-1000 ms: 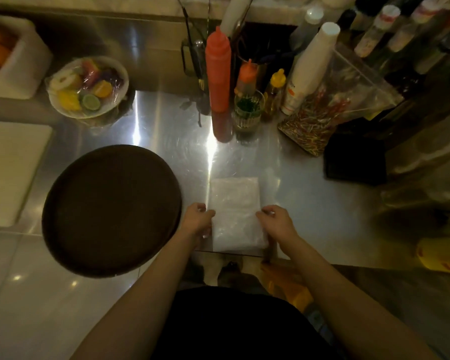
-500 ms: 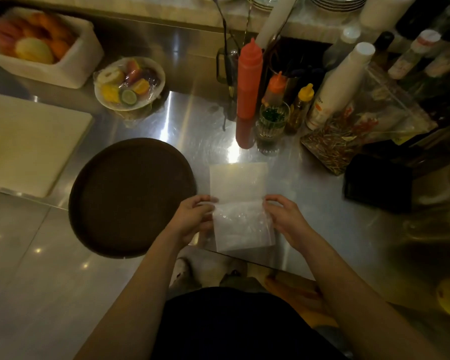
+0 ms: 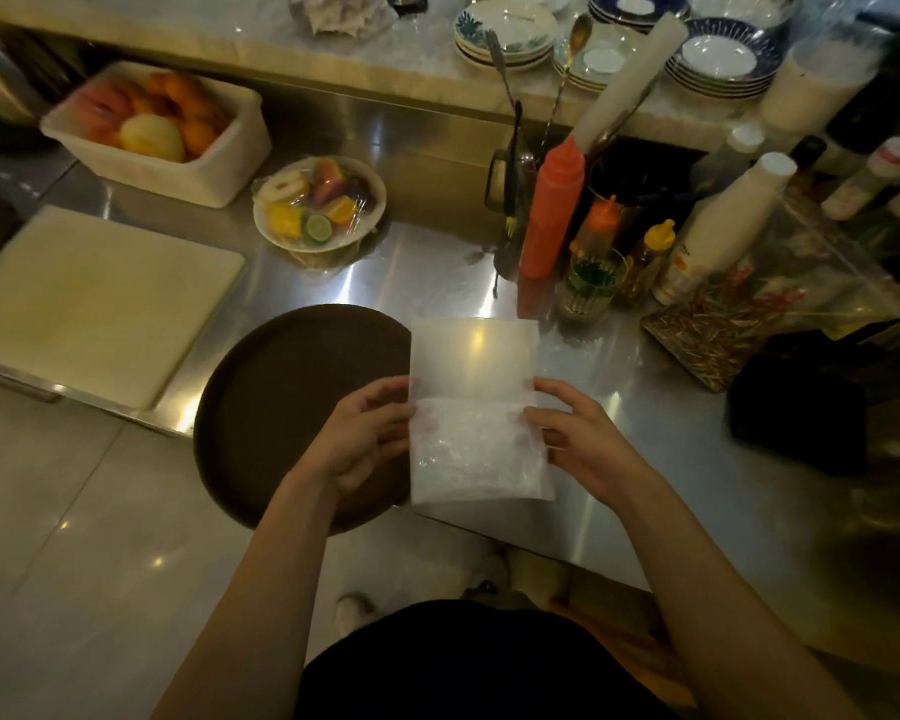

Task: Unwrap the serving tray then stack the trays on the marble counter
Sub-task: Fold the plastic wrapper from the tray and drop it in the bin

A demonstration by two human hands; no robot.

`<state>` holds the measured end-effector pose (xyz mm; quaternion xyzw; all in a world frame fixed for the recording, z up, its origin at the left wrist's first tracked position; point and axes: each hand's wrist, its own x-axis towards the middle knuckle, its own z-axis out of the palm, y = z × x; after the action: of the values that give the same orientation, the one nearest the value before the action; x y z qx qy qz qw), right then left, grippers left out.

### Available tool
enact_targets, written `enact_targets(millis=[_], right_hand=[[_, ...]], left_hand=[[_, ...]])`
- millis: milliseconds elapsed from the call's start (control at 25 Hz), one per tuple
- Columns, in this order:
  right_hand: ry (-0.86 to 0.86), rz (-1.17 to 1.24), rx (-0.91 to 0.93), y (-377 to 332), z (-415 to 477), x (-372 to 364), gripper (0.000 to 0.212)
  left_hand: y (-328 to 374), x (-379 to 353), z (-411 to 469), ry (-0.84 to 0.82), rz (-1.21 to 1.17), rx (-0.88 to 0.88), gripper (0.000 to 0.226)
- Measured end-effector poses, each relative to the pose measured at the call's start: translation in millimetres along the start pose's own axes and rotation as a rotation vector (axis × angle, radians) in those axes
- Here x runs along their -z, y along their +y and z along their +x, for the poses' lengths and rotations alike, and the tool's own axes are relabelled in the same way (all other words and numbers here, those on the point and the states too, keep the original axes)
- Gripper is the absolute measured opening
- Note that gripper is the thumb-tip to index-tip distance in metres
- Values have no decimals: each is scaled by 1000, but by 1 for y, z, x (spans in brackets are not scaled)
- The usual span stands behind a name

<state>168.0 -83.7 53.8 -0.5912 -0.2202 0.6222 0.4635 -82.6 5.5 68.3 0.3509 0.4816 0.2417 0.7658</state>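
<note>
Stainless steel surface (image 3: 619, 433) is where everything's laid out, pretty dimly lit. A white rectangular serving tray (image 3: 473, 356), half covered in crinkly plastic wrap (image 3: 476, 452), is held up just over the near edge of that surface. The left hand (image 3: 365, 433) is closed on the tray's left edge and the right hand (image 3: 575, 436) is closed on its right edge, fingers pinched right about where the wrap starts. The far half of the tray looks bare and smooth, the near half is wrapped.

Just left of the white tray, a round dark brown tray (image 3: 292, 407) is parked on the surface, its near part hanging out past the edge over the floor. Left of that, a pale cutting board (image 3: 94, 298) is seen. Behind the brown tray, a bowl of cut fruit (image 3: 319, 204) under cling film is sat, with a white tub of whole fruit (image 3: 159, 129) further back-left. A red squeeze bottle (image 3: 551, 207) is stood behind the white tray. Stacked patterned plates (image 3: 505, 31) are on the marble counter (image 3: 385, 59) at the back.
</note>
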Motion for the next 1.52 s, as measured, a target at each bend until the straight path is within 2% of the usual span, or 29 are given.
enact_targets(millis=[120, 400, 720, 840, 920, 1120, 1200, 1360, 1440, 1520], right_hand=[[-65, -25, 56, -10, -3, -21, 41], [-150, 3, 171, -35, -10, -75, 31], [-199, 8, 301, -49, -15, -118, 33], [-216, -34, 332, -50, -15, -130, 26], [-199, -69, 351, -51, -13, -136, 23], [-165, -119, 401, -52, -7, -151, 32], [-151, -136, 431, -55, -8, -157, 32], [-138, -125, 473, -60, -12, -166, 25], [-139, -68, 442, -61, -14, -171, 22], [-123, -53, 367, -62, -16, -178, 30]], left_hand=[[16, 22, -9, -48, 5, -54, 34], [43, 76, -28, -158, -16, -173, 29], [54, 108, -44, -103, -36, -250, 11], [55, 117, -50, -37, -48, -244, 16], [58, 118, -55, -59, -96, -211, 17], [59, 117, -66, -107, 0, -135, 69], [59, 120, -71, -169, 29, -116, 68], [61, 124, -75, -211, 45, -152, 51], [62, 126, -73, -192, 34, -197, 49], [64, 128, -72, -168, 23, -228, 51]])
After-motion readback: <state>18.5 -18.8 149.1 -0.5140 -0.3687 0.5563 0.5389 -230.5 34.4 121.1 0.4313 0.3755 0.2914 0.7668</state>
